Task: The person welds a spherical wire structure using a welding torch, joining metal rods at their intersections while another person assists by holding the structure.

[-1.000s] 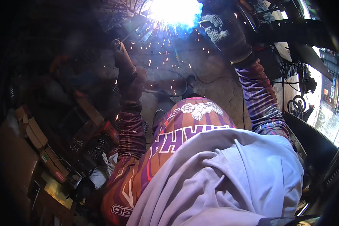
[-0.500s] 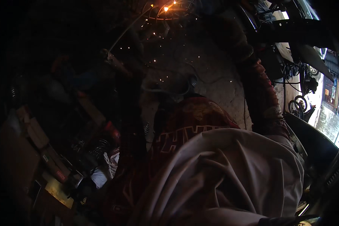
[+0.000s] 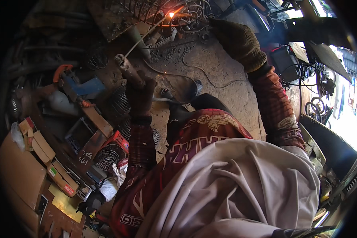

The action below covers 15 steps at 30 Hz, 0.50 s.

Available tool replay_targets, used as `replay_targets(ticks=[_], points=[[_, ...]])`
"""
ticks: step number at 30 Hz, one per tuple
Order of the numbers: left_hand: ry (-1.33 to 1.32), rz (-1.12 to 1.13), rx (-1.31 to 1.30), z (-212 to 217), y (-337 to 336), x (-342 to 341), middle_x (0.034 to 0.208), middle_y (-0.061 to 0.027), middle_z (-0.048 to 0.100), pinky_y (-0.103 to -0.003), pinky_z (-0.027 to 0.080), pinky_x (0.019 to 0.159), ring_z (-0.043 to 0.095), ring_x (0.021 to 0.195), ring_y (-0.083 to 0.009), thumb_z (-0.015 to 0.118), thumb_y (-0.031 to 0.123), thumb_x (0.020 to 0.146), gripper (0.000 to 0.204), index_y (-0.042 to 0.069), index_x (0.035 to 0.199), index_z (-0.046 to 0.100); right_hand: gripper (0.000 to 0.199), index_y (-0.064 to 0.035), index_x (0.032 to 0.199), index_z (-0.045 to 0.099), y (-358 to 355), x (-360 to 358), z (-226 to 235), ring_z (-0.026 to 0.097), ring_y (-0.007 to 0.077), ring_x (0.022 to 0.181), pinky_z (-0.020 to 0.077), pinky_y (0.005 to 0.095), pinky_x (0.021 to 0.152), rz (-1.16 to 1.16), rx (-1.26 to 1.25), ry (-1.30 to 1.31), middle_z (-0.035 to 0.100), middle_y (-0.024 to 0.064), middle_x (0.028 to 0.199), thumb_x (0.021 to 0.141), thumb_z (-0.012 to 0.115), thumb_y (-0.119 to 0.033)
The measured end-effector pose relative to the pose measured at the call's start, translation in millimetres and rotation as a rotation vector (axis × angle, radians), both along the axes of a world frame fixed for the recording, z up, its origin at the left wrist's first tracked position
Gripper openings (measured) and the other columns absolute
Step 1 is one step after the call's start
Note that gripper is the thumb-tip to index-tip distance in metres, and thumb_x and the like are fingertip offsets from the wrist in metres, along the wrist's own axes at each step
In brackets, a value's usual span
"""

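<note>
My left hand (image 3: 141,95), in a dark glove, is closed around a welding electrode holder (image 3: 129,71). From the holder a thin welding rod (image 3: 143,36) slants up and right, its tip at a glowing orange spot on a round frame of bent metal rods (image 3: 152,8). At the frame's right side, my right hand (image 3: 241,43) wears a thick knitted glove. Its fingers are bent together at the frame's edge; exactly which piece they grip is hidden. Both sleeves are red and patterned.
A cable (image 3: 210,82) winds over the concrete floor below the frame. Coiled wire baskets (image 3: 107,156), a blue metal piece (image 3: 83,88) and cardboard boxes (image 3: 39,144) crowd the left. A dark panel (image 3: 329,139) stands at the right. A pale cloth (image 3: 242,182) covers my lap.
The picture was dark with bright sparks flying; now it is lit, with a smaller glow and few sparks. The hands and rod stay in nearly the same place.
</note>
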<state>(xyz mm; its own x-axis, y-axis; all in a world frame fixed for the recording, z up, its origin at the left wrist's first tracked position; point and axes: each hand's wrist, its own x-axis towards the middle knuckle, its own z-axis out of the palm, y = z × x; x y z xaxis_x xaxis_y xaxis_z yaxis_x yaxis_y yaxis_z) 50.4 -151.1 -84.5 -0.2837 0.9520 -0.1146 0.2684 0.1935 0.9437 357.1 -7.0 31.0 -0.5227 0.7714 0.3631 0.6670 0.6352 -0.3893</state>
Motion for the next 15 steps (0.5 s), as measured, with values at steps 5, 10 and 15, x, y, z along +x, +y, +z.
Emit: replay_targets(ticks=[5, 10, 15], points=[[-0.208, 0.047, 0.044, 14.2, -7.3, -4.7, 0.092, -0.0043, 0.065, -0.029, 0.052, 0.075, 0.062, 0.084, -0.0117, 0.076, 0.007, 0.078, 0.032, 0.004, 0.106, 0.060, 0.027, -0.0081, 0.119, 0.071, -5.6, -5.3, 8.7, 0.074, 0.0263, 0.085, 0.0578, 0.0333, 0.072, -0.023, -0.038, -0.051, 0.074, 0.0142, 0.099, 0.093, 0.072, -0.015], [-0.495, 0.337, 0.081, 36.0, -18.4, -10.2, 0.089, -0.0051, 0.064, -0.030, 0.056, 0.066, 0.064, 0.076, -0.0149, 0.074, -0.004, 0.075, 0.035, 0.004, 0.105, 0.058, 0.023, -0.0135, 0.115, 0.073, 1.6, -5.5, -11.6, 0.074, 0.0266, 0.086, 0.0599, 0.0361, 0.073, 0.092, 0.113, 0.045, 0.075, 0.0099, 0.099, 0.093, 0.070, -0.019], [-0.229, 0.447, 0.097, 71.7, -25.7, -2.7, 0.090, -0.0086, 0.063, -0.034, 0.061, 0.063, 0.066, 0.072, -0.0175, 0.073, -0.003, 0.081, 0.038, 0.002, 0.115, 0.057, 0.027, -0.0054, 0.117, 0.070, -2.8, -10.0, 3.2, 0.074, 0.0293, 0.086, 0.0590, 0.0366, 0.072, 0.066, 0.063, -0.046, 0.074, 0.0141, 0.098, 0.090, 0.069, -0.010]])
